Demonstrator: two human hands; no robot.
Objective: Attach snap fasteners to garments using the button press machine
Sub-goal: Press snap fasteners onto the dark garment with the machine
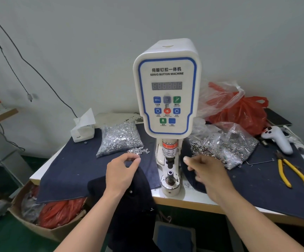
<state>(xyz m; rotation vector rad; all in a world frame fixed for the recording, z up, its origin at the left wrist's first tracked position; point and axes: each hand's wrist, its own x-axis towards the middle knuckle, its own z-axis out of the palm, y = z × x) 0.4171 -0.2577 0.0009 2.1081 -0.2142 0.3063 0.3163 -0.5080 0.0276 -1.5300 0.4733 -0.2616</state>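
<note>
Two hands hover before the button press machine (167,99) on the tabletop (198,199). The left hand (121,172) lies over a dark garment (136,211) at the table's edge, fingers (135,159) curled beside loose snap fasteners (138,151); whether they pinch one is unclear. The right hand (208,171), blurred, fingers loosely bent, hangs near an open bag of ring fasteners (224,144).

A small garment workshop — a servo button machine (166,91) stands on a cloth-covered worktable (187,199), bags of metal snap fasteners (119,138) left and right, yellow-handled pliers (293,174) far right.
</note>
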